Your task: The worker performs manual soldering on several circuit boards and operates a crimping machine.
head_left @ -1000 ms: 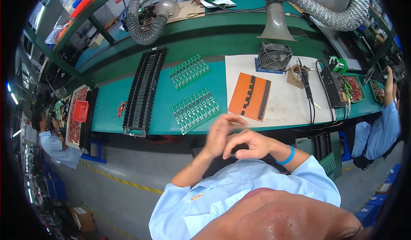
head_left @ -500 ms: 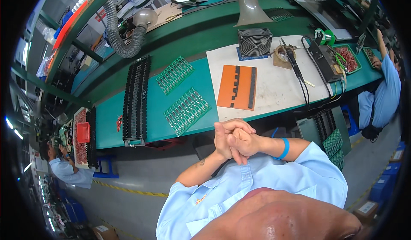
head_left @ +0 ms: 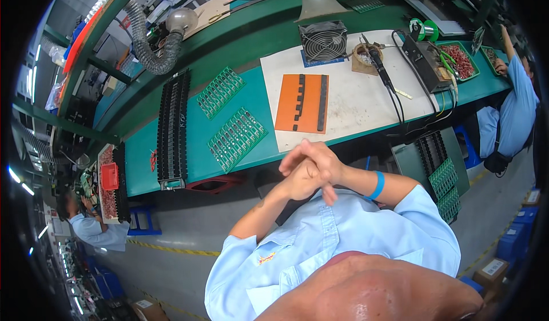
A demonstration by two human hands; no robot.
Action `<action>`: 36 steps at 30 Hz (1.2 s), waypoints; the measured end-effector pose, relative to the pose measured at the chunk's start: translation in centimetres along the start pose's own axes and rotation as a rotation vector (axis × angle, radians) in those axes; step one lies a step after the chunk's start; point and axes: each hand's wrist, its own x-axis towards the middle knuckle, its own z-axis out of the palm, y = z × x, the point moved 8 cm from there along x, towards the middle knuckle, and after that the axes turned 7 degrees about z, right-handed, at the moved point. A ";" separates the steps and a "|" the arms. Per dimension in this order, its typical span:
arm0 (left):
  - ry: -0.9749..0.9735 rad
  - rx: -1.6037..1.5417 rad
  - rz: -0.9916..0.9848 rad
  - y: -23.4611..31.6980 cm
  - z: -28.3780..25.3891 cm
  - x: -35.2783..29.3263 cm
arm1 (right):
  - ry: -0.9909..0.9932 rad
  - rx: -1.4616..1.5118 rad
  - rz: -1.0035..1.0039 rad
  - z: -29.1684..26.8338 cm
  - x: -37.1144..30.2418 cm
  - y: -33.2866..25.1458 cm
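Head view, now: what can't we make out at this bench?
All in the head view:
- Anything between the bare left hand and bare right hand: the clasp itself hides it.
- Top of the grey funnel-shaped fume hood: cut off by the upper edge.
- Shapes of individual small red parts in the green rectangular tray: too small.

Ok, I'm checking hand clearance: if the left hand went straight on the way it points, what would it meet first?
The right hand, which the left hand appears to be touching. Beyond it, the line seems to run toward the white sheet, though depth is unclear.
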 end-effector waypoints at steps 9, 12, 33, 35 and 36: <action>-0.141 0.130 0.104 0.0 0.3 0.8 | -0.158 -0.188 -0.248 1.6 -1.3 -1.5; -0.049 0.094 -0.005 -2.3 -0.7 -1.2 | -0.141 -0.155 -0.177 1.5 -1.5 0.4; 0.647 1.011 0.355 6.0 -8.2 -10.9 | 0.081 -1.662 -0.565 -3.6 3.2 -1.8; 0.771 1.239 0.287 8.2 -11.1 -11.8 | 0.085 -1.631 -0.582 -3.6 3.1 -1.6; 0.795 1.250 0.275 8.8 -12.7 -12.6 | 0.124 -1.610 -0.598 -3.8 3.0 -1.7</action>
